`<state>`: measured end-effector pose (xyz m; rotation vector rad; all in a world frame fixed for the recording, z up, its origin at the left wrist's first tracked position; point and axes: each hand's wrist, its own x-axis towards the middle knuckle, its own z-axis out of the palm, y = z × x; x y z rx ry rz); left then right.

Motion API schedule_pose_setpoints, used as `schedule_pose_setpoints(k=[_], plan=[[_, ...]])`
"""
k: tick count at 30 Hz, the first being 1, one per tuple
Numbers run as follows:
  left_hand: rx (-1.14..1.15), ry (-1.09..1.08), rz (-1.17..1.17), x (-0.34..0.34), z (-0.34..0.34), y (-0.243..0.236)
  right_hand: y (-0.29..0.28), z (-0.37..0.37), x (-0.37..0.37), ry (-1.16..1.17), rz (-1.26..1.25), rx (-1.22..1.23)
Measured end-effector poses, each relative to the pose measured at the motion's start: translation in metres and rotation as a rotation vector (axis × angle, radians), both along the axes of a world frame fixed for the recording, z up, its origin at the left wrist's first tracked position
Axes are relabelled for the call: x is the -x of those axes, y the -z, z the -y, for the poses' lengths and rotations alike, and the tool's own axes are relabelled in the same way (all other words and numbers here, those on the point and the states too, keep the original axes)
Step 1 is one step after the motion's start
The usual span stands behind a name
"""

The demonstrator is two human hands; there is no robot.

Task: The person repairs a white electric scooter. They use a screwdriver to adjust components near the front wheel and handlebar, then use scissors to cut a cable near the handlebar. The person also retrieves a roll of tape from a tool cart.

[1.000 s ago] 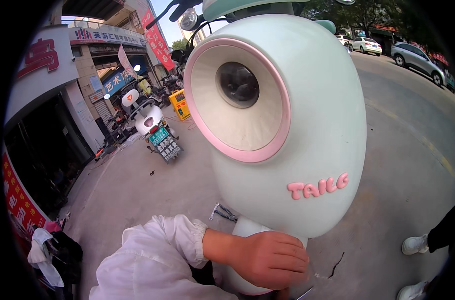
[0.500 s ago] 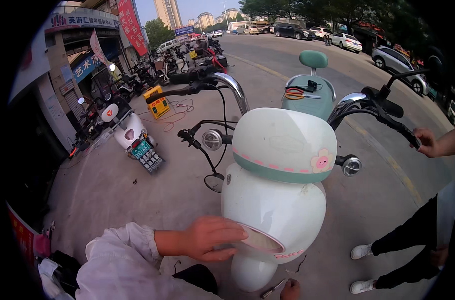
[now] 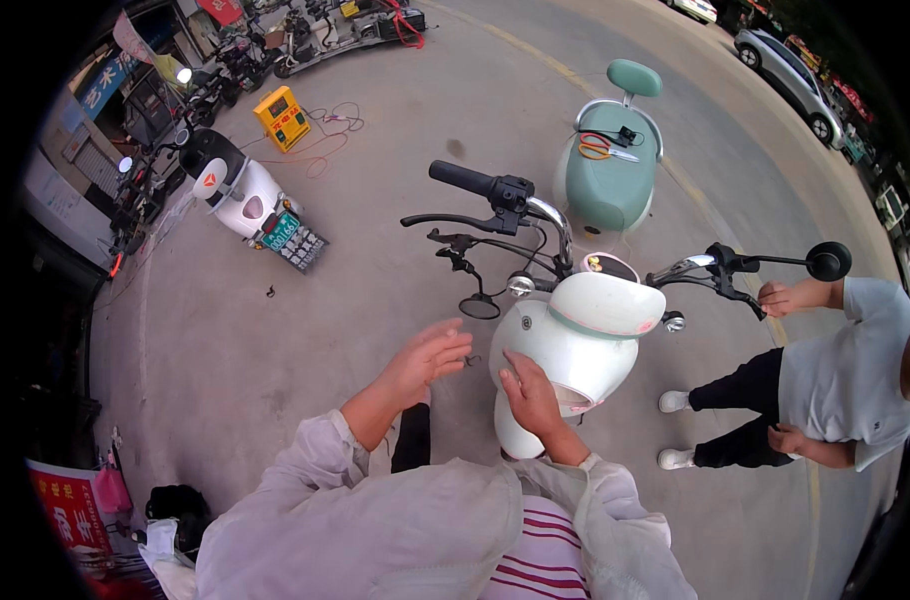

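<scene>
A white and green electric scooter point(image 3: 585, 345) stands facing me. My left hand point(image 3: 425, 362) is raised in the air beside its front body, fingers stretched and holding nothing. My right hand point(image 3: 535, 400) is in front of the white front panel, its fingers extended and nothing seen in them; whether it touches the panel I cannot tell. Near the left hand, a round mirror point(image 3: 479, 306) hangs low below the left handlebar grip point(image 3: 462, 178). On the green seat point(image 3: 607, 195) lie orange-handled scissors point(image 3: 597, 149) and a small black part point(image 3: 628, 136).
At the right, a person point(image 3: 845, 370) in a light shirt holds the brake lever. A white scooter point(image 3: 250, 205) and a yellow box point(image 3: 282, 118) with red wires stand to the left. Farther back are parked scooters point(image 3: 340, 35); a silver car point(image 3: 790, 80) is at upper right.
My left hand has come away from the front panel's opening. My right hand has risen from near the ground to the panel. The view now looks lower and from farther back.
</scene>
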<state>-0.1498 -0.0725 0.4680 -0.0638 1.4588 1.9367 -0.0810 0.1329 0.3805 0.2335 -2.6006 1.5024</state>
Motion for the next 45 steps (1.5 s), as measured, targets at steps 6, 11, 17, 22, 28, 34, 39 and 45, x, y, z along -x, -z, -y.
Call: schedule_pose_setpoints(k=[6,11,17,22,28,34,39,45], plan=[[0.911,0.193,-1.202,0.171,0.018,0.049,-0.017,0.069,0.104,0.377,0.133,0.273],[0.790,0.809,-1.239,0.218,-0.005,0.054,0.011,0.084,0.150,0.754,0.228,0.420],[0.643,0.935,-0.958,0.199,0.000,0.038,-0.020,0.096,0.160,0.813,0.357,0.708],[0.590,0.689,-0.942,0.158,0.008,0.019,-0.031,0.098,0.141,0.882,0.262,0.625],[0.609,0.659,-0.931,0.151,0.010,0.005,-0.041,0.106,0.129,0.814,0.072,1.047],[0.746,0.647,-1.042,0.143,0.011,0.005,-0.054,0.099,0.122,0.878,0.226,1.436],[0.785,0.671,-1.034,0.136,0.005,-0.001,-0.054,0.091,0.137,0.862,0.443,1.065],[0.848,0.604,-1.007,0.134,0.008,-0.004,-0.049,0.102,0.152,1.051,0.361,1.057]])
